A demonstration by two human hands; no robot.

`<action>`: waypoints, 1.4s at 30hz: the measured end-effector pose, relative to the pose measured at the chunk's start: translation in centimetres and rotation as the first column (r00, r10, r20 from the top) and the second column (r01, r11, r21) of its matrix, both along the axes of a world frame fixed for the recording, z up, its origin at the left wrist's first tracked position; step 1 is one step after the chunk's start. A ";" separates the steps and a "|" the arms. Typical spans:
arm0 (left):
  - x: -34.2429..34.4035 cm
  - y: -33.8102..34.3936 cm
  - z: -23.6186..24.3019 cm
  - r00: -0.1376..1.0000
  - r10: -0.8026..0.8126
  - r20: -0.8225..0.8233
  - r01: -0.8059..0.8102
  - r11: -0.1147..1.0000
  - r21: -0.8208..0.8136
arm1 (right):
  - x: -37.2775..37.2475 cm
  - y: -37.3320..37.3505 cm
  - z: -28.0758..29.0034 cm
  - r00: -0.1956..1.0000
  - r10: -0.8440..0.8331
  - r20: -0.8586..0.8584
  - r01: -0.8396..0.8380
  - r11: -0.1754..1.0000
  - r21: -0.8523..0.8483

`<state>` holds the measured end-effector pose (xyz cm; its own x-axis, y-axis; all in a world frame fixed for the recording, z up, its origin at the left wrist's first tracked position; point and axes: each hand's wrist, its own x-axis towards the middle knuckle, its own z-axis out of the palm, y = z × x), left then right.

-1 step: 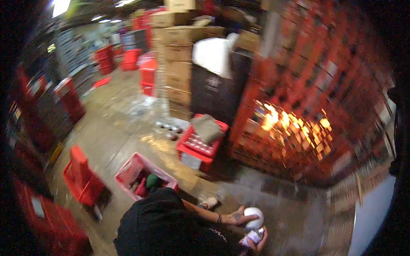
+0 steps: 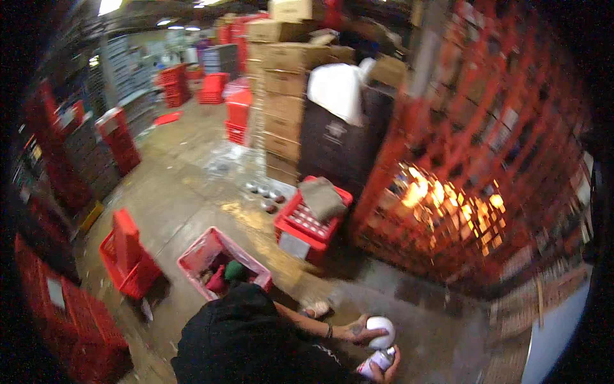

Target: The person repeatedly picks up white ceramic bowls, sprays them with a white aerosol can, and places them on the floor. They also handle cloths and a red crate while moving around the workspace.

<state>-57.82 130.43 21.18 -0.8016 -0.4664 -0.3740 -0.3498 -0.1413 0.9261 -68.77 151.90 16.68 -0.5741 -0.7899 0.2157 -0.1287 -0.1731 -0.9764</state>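
While the left hand (image 2: 358, 330) grasps a glossy white rounded object (image 2: 382, 322), the right hand (image 2: 391, 370) wraps its fingers around a white cylindrical can with a greyish top (image 2: 366, 368), possibly a spray can, though blur hides its details. Both are held close together above the grey-brown floor (image 2: 441, 345), right of an open pinkish-red plastic crate (image 2: 192, 280) containing green and dark-pink items.
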 end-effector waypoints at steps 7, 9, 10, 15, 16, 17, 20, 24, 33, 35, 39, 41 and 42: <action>4.4 -5.6 0.8 0.879 0.468 -0.093 -0.469 0.883 0.015 | 2.0 -12.3 6.1 0.941 0.165 0.295 -0.205 0.973 0.108; 5.4 -7.7 3.0 0.876 0.477 -0.073 -0.478 0.878 -0.004 | 1.4 -14.8 6.4 0.965 0.223 0.140 -0.238 0.966 0.101; 5.6 -8.7 3.0 0.858 0.507 -0.082 -0.507 0.861 0.023 | 1.3 -16.1 6.7 0.965 0.244 0.100 -0.254 0.961 0.108; 5.1 -11.4 2.3 0.803 0.578 -0.148 -0.582 0.813 0.019 | 0.2 -19.5 7.5 0.956 0.289 -0.041 -0.285 0.955 0.088; 5.3 -11.3 2.5 0.815 0.564 -0.135 -0.567 0.824 0.019 | 0.5 -19.3 7.4 0.960 0.279 0.003 -0.278 0.957 0.080; 5.3 -11.2 2.7 0.828 0.548 -0.123 -0.550 0.835 0.019 | 0.7 -19.1 7.4 0.963 0.266 0.046 -0.269 0.960 0.071; 5.5 -10.7 3.3 0.854 0.514 -0.087 -0.514 0.857 0.013 | 1.5 -18.2 7.7 0.952 0.255 0.168 -0.268 0.961 0.061; 5.7 -10.3 4.1 0.897 0.436 -0.077 -0.438 0.899 -0.015 | 1.0 -17.2 5.2 0.966 0.185 0.180 -0.207 0.972 0.111; 5.1 -10.3 1.9 0.880 0.471 -0.061 -0.471 0.882 0.022 | 1.7 -17.2 5.9 0.962 0.190 0.198 -0.207 0.976 0.066; 5.0 -10.1 2.6 0.879 0.473 -0.051 -0.472 0.881 0.028 | 0.5 -16.8 3.4 0.954 0.215 0.210 -0.230 0.972 0.051; 5.7 -9.9 2.6 0.877 0.478 -0.055 -0.472 0.877 0.090 | 0.3 -16.9 3.3 0.973 0.196 0.123 -0.207 0.974 0.091; 5.5 -9.8 1.4 0.864 0.494 -0.092 -0.490 0.869 0.066 | 0.5 -17.1 3.6 0.958 0.234 0.167 -0.245 0.968 0.052; 5.6 -10.0 0.8 0.861 0.498 -0.103 -0.496 0.867 0.051 | 0.9 -17.3 5.0 0.935 0.223 0.275 -0.267 0.954 0.135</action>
